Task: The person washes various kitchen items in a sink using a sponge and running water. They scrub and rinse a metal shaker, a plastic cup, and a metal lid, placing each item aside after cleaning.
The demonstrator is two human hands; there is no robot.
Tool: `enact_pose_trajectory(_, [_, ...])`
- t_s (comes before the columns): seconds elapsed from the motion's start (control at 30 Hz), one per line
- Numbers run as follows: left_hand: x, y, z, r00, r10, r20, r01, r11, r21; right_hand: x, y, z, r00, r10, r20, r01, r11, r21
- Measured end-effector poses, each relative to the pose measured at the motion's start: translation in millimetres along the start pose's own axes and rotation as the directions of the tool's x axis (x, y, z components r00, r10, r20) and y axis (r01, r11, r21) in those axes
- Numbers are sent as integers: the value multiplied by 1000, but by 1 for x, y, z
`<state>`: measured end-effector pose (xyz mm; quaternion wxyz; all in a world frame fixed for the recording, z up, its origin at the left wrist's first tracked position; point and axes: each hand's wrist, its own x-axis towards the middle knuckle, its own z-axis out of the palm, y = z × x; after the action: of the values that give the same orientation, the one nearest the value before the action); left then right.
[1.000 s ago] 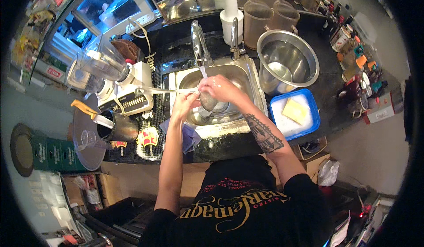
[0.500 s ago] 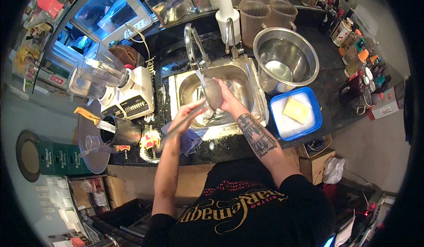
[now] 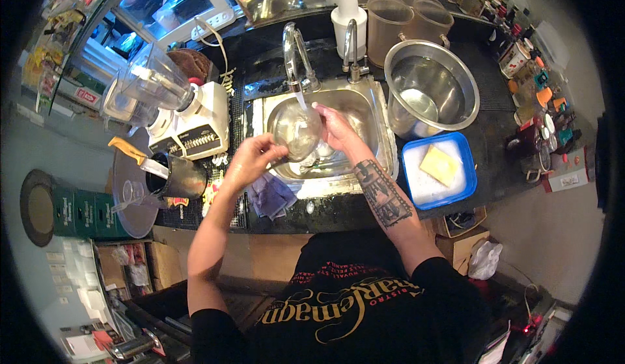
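Over the sink [image 3: 384, 129], a round, see-through, bowl-shaped piece [image 3: 297, 133] is tilted under running water from the left faucet [image 3: 291, 51]. Whether it is clear glass or fine mesh I cannot make out. My left hand [image 3: 255, 159] has thumb and fingers closed at its lower left edge. At its right edge, my right hand [image 3: 335, 126] grips it, fingers partly hidden behind. A crumpled blue-grey cloth [image 3: 270, 196] lies on the counter below my left hand. To the right sits a blue tub [image 3: 426, 201] of suds with a yellow sponge [image 3: 439, 165].
A large metal pot [image 3: 472, 97] of water stands right of the sink, with brown pitchers [image 3: 387, 28] behind. On the left are a white blender [image 3: 195, 133] and a black container [image 3: 185, 176] with a yellow-handled knife [image 3: 130, 152]. Bottles and jars line the far right.
The see-through piece has turned from a narrow side view to a rounder one. My left hand has shifted away from the long handle-like part, which no longer shows. The whole view has shifted slightly.
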<state>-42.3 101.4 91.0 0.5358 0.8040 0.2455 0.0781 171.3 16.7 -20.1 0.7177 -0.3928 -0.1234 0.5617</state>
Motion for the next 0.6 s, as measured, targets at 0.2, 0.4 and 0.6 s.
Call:
enact_pose_trajectory(0.2, [-18, 5, -43, 977, 17, -212, -37, 995, -91, 35, 35, -53, 961, -108, 256, 192, -404, -894])
enact_pose_trajectory(0.4, [-50, 43, -98, 852, 156, -500, -216, 974, -65, 71, 51, -125, 851, -223, 475, 385, -349, -854])
enact_pose_trajectory(0.6, [-120, 42, -164, 439, 219, -871, -401, 916, 28, 65, 45, -146, 922, -78, 380, 214, -714, -667])
